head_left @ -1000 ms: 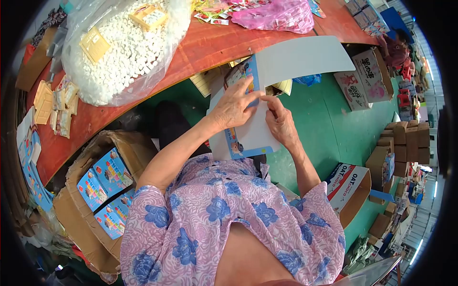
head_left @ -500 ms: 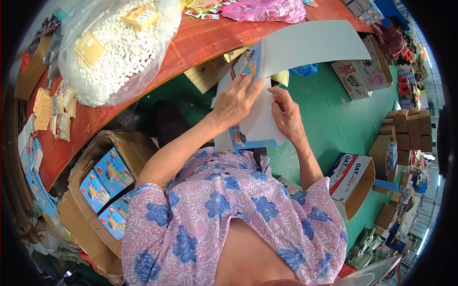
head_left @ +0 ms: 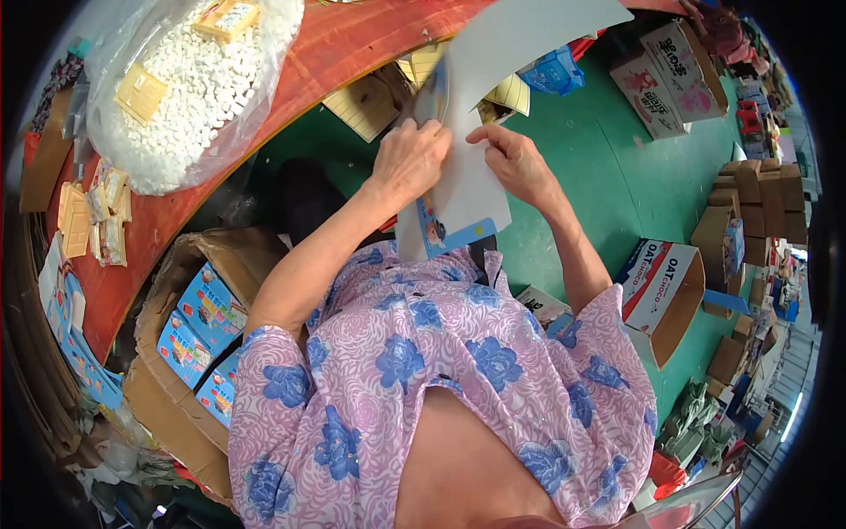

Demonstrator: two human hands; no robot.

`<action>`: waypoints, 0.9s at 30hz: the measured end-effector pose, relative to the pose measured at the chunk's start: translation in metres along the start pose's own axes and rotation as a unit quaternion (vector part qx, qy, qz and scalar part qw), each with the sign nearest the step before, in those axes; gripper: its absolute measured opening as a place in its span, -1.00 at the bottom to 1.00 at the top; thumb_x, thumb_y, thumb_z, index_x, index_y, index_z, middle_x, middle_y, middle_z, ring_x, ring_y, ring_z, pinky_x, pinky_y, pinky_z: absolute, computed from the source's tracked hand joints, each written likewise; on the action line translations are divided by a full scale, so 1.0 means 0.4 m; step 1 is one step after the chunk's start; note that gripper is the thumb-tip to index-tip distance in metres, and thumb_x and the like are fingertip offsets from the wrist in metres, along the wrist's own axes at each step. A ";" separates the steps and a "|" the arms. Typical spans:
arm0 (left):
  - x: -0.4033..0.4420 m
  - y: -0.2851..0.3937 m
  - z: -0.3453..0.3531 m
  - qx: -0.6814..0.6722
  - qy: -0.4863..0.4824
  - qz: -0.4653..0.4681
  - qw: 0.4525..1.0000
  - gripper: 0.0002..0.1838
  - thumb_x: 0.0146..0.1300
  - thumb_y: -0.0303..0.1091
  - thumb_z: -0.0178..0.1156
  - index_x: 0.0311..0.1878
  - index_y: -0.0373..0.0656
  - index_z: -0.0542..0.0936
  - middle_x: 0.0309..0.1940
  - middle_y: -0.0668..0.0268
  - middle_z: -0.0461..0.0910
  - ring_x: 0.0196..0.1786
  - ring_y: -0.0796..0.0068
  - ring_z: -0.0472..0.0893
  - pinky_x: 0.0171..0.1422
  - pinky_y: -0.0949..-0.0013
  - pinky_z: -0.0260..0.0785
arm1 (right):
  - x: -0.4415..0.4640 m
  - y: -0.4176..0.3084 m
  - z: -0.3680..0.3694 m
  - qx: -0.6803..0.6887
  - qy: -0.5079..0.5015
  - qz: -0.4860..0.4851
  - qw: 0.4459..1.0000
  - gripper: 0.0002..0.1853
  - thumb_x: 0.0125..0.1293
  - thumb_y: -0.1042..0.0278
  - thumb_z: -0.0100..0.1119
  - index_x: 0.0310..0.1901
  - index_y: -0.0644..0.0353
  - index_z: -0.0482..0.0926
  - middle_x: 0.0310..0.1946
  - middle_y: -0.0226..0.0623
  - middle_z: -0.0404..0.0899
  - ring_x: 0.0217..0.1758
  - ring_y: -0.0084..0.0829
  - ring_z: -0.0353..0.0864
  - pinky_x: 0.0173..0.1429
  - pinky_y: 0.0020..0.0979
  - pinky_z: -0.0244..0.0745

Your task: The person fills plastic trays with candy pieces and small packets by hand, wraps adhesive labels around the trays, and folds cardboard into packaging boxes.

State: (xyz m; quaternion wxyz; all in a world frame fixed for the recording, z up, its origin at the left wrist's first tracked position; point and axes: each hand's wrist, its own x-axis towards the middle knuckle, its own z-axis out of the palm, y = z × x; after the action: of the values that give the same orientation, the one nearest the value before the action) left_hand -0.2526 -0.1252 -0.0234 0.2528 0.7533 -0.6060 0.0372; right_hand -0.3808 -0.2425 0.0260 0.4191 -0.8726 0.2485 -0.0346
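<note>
A large card sheet (head_left: 520, 53), plain white on the face toward me, bends up over the table edge. Its lower part (head_left: 463, 198) hangs above my lap, where blue print with a small cartoon figure (head_left: 434, 233) shows. My left hand (head_left: 410, 160) is closed on the left side of the sheet, fingers curled and knuckles up. On the opposite edge, my right hand (head_left: 518, 160) has its index finger reaching onto the card and the other fingers curled in. The exact contact of its thumb is hidden.
On the red table (head_left: 344, 53) lies a clear bag of small white pieces (head_left: 211, 106). Cream plastic parts (head_left: 106, 212) sit at left. A carton of blue printed boxes (head_left: 207, 309) stands by my left side. An Oat Choco carton (head_left: 661, 286) is at right on the green floor.
The sheet's upper part has swung up and to the left. My left hand has shifted slightly left. My right hand has moved up and inward, its index finger now at the sheet's edge.
</note>
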 end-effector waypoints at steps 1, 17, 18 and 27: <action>-0.002 -0.009 0.004 -0.018 0.022 0.005 1.000 -0.88 -0.01 -0.48 0.02 -0.34 -0.15 0.47 -0.57 0.25 0.41 -0.41 0.21 0.48 -0.41 0.22 0.37 | 0.007 0.009 -0.001 0.023 -0.007 0.007 1.000 -0.75 0.08 0.52 -0.15 -0.21 0.27 0.48 -0.68 -0.43 0.29 -0.63 -0.67 0.26 -0.52 -0.56 0.21; -0.166 -0.145 -0.080 -0.127 0.185 -0.240 0.944 -0.87 -0.01 -0.59 0.03 -0.38 -0.19 0.51 -0.52 0.14 0.50 -0.48 0.15 0.51 -0.42 0.28 0.35 | 0.055 0.053 0.005 0.070 -0.129 0.120 0.982 -0.79 0.11 0.35 -0.10 -0.38 0.27 0.52 -0.68 -0.47 0.39 -0.60 -0.64 0.39 -0.58 -0.60 0.27; -0.170 -0.144 -0.080 -0.129 0.182 -0.252 0.942 -0.87 -0.01 -0.59 0.02 -0.39 -0.20 0.52 -0.51 0.12 0.51 -0.47 0.15 0.52 -0.40 0.29 0.35 | 0.053 0.044 0.006 0.095 -0.142 0.136 0.976 -0.79 0.14 0.33 -0.08 -0.38 0.26 0.52 -0.67 -0.47 0.40 -0.59 -0.65 0.39 -0.58 -0.60 0.26; -0.191 -0.165 -0.081 -0.158 0.215 -0.290 0.919 -0.86 0.02 -0.55 0.05 -0.35 -0.19 0.56 -0.78 0.29 0.30 -0.73 0.61 0.25 -0.60 0.48 0.13 | -0.003 -0.026 -0.006 -0.029 -0.113 -0.053 0.992 -0.73 0.10 0.21 0.15 -0.41 0.29 0.47 -0.69 -0.35 0.36 -0.58 -0.56 0.33 -0.48 -0.50 0.27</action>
State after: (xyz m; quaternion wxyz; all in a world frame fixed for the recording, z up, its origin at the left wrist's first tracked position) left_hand -0.2030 -0.0342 -0.0450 0.4926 0.8202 -0.2896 0.0271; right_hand -0.3785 -0.2383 0.0355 0.4166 -0.8947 0.1537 0.0494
